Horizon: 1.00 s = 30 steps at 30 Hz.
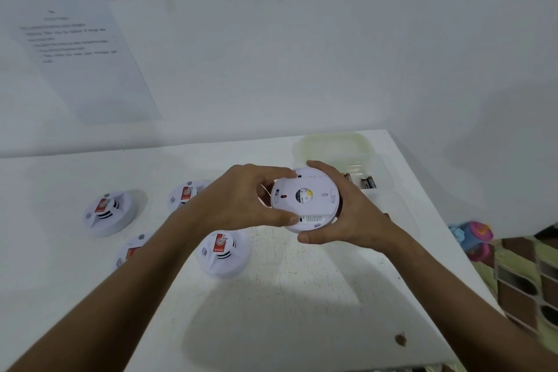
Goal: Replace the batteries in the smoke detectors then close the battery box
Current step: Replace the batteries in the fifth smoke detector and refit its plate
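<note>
likely so its back plate can be twisted, the detector (305, 201) is held above the table (302, 296), back toward the camera: left hand (241, 199) fingers curled on the plate rim, right hand (344, 214) cupping the body. the battery box (347, 166) sits open behind, batteries (367, 182) within reach. four detectors lie face-up at left.

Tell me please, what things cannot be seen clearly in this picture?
- Battery box, head view: the right hand and the held smoke detector cover its front; battery count unknown.
- Wall papers: text blurred.
- Two detectors: left forearm partly covers them.
</note>
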### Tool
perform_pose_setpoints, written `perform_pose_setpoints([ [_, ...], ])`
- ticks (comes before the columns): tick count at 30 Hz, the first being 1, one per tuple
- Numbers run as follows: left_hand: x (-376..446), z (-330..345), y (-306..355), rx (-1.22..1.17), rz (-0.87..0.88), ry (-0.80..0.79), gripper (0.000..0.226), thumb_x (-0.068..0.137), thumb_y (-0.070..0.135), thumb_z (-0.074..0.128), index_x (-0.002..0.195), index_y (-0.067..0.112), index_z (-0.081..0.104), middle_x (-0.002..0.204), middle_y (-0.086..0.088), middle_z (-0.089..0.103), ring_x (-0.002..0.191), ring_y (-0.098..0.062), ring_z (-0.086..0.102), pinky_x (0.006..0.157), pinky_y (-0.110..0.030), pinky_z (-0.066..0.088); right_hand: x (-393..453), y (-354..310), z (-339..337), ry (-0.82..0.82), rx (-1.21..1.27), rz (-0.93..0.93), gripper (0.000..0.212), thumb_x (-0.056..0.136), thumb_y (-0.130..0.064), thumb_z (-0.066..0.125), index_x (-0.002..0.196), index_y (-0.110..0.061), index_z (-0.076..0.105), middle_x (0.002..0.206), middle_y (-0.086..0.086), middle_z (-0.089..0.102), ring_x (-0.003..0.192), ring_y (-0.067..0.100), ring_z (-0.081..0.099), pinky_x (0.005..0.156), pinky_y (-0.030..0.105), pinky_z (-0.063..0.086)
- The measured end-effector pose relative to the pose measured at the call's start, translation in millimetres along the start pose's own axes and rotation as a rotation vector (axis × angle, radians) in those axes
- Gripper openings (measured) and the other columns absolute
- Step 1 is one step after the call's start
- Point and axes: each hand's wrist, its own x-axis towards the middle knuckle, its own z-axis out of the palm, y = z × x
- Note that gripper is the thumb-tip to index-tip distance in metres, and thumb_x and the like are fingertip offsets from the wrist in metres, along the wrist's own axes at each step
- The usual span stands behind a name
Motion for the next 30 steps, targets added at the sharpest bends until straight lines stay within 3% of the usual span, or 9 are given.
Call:
perform_pose_setpoints([
  [5, -0.5, 18.0, -2.4, -0.068, -0.075, 0.047, 0.059, 0.058, 0.042, 0.089, 0.109, 0.043, 0.058, 0.114, 0.023, 0.058, 0.093, 0.004, 0.062, 0.072, -0.012, 0.054, -5.8, 14.3, 3.4, 0.041, -0.011, -0.012, 0.094, 0.053, -0.013, 0.096, 0.136, -0.021, 0.052, 0.128, -0.007, 0.061, 0.120, 0.019, 0.058, 0.095, 0.034, 0.054],
  [9, -2.7, 27.8, 3.2, -0.192, -0.078, 0.096, 0.058, 0.051, 0.034, 0.091, 0.099, 0.038, 0.060, 0.112, 0.017, 0.059, 0.095, -0.004, 0.065, 0.075, -0.028, 0.059, -9.7, 21.8, 5.5, 0.095, 0.035, -0.041, 0.094, 0.051, -0.007, 0.095, 0.134, -0.017, 0.053, 0.125, -0.008, 0.064, 0.119, 0.017, 0.059, 0.093, 0.023, 0.052],
  [12, -3.4, 31.7, 9.1, -0.140, -0.083, 0.118, 0.058, 0.047, 0.037, 0.087, 0.099, 0.031, 0.062, 0.107, 0.016, 0.057, 0.093, -0.005, 0.064, 0.072, -0.033, 0.059, -11.6, 24.0, 5.0, 0.090, 0.050, -0.048, 0.094, 0.051, -0.008, 0.095, 0.134, -0.019, 0.053, 0.126, -0.007, 0.064, 0.119, 0.019, 0.060, 0.094, 0.025, 0.052],
  [16, -3.3, 38.5, 19.5, -0.030, -0.073, 0.150, 0.058, 0.047, 0.041, 0.088, 0.097, 0.026, 0.063, 0.103, 0.015, 0.057, 0.091, -0.008, 0.062, 0.069, -0.032, 0.059, -16.3, 25.4, 0.7, 0.081, 0.061, -0.061, 0.093, 0.051, -0.010, 0.095, 0.134, -0.022, 0.054, 0.127, -0.007, 0.065, 0.120, 0.020, 0.060, 0.097, 0.028, 0.052],
  [22, 0.3, 63.1, 35.1, 0.009, -0.082, 0.228, 0.060, 0.043, 0.056, 0.080, 0.091, 0.025, 0.062, 0.099, 0.013, 0.059, 0.088, -0.007, 0.063, 0.070, -0.034, 0.058, -28.0, 29.5, -17.7, 0.054, 0.093, -0.068, 0.090, 0.053, 0.004, 0.093, 0.131, -0.021, 0.056, 0.124, -0.009, 0.067, 0.118, 0.016, 0.061, 0.095, 0.025, 0.052],
  [30, 1.0, 91.7, 60.2, 0.005, -0.020, 0.232, 0.055, 0.058, 0.038, 0.089, 0.107, 0.025, 0.067, 0.111, 0.021, 0.055, 0.093, -0.002, 0.061, 0.070, -0.021, 0.056, -52.8, 42.6, -53.9, -0.007, 0.130, -0.041, 0.097, 0.052, 0.004, 0.095, 0.136, -0.019, 0.053, 0.130, -0.004, 0.063, 0.123, 0.018, 0.058, 0.095, 0.029, 0.053],
])
